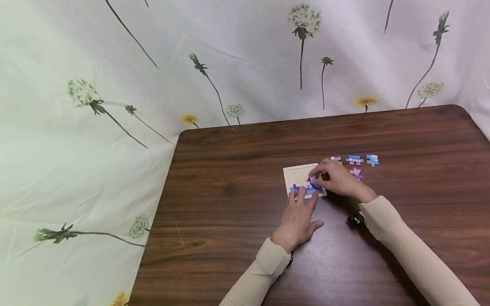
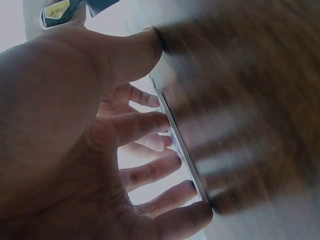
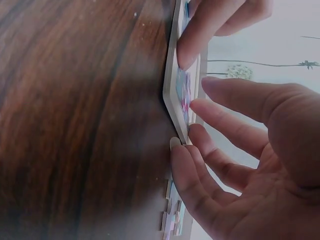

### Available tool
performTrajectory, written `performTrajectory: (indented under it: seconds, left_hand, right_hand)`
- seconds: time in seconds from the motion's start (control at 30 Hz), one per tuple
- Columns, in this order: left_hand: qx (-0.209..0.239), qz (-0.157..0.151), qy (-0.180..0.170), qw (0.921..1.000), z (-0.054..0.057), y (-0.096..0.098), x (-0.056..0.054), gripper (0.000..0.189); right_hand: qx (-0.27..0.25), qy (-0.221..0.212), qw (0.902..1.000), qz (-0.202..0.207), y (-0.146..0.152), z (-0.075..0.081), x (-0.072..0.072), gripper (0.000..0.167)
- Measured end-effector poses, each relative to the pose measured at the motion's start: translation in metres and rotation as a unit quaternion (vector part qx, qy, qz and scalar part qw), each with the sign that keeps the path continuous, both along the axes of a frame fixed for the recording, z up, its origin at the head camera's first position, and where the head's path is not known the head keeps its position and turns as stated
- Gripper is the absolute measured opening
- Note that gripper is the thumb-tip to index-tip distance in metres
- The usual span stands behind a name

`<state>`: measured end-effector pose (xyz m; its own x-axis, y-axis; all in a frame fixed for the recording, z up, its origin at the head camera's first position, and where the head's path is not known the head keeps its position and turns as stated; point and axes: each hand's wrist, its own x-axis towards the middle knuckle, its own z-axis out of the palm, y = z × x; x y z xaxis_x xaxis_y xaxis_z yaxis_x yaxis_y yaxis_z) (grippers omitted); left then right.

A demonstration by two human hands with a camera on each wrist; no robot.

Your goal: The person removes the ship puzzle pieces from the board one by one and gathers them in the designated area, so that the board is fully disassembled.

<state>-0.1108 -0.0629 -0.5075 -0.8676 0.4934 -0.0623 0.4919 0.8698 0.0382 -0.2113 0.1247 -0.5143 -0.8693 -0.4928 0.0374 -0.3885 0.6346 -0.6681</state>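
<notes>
A small white puzzle tray [image 1: 298, 173] lies on the table, with blue and purple jigsaw pieces [image 1: 297, 187] along its near side. My left hand [image 1: 296, 221] rests at the tray's near edge, fingers spread and fairly straight, fingertips on the rim and the near pieces. From the right, my right hand [image 1: 337, 178] reaches over the tray and pinches a purple puzzle piece [image 1: 311, 179] between thumb and fingers, low over the row. In the right wrist view, the thumb [image 3: 235, 95] and fingers come together right at the tray's corner.
Several loose puzzle pieces lie right of the tray, among them a blue one [image 1: 355, 160], a blue and red one [image 1: 372, 159] and a pink-purple one [image 1: 356, 173]. The brown wooden table [image 1: 229, 163] ends at a dandelion-print cloth [image 1: 256, 68] behind and at the left.
</notes>
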Motion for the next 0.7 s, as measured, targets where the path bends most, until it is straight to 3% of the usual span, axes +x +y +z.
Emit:
performTrajectory:
  seconds: [0.23,0.53,0.7]
  left_hand:
    - [0.007,0.000,0.006,1.0000,-0.0003,0.0004,-0.0012,0.076]
    - [0.011,0.005,-0.012,0.9999,0.0001,0.0006,-0.0013,0.074]
    - [-0.006,0.002,-0.014,0.9999,-0.0004,0.0014,-0.0009,0.076]
  right_hand:
    - [0.008,0.000,1.0000,-0.006,-0.0022,0.0021,-0.0003,0.020]
    - [0.026,0.010,0.9994,-0.019,-0.0058,-0.0002,-0.0024,0.016]
    - [0.008,0.012,0.9997,-0.021,-0.0074,-0.0028,-0.0027,0.015]
